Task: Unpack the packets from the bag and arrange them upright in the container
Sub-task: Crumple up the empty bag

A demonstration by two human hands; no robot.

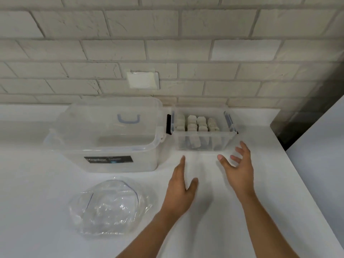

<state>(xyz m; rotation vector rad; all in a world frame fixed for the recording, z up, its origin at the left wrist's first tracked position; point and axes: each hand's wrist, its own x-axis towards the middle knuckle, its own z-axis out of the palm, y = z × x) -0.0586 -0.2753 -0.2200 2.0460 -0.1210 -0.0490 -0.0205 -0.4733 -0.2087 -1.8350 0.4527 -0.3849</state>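
Note:
A small clear container (202,144) stands on the white counter against the brick wall. Several pale packets (192,123) stand upright in rows inside it. A crumpled clear plastic bag (109,207) lies flat at the front left; it looks empty. My left hand (181,190) hovers over the counter, fingers together and pointing toward the container, holding nothing. My right hand (238,168) is open with fingers spread, just in front of the container's right corner, apart from it.
A large clear storage box (104,157) with a dark label and an open lid stands left of the small container, nearly touching it. A white wall plate (143,80) sits above. The counter's edge (305,183) runs diagonally on the right.

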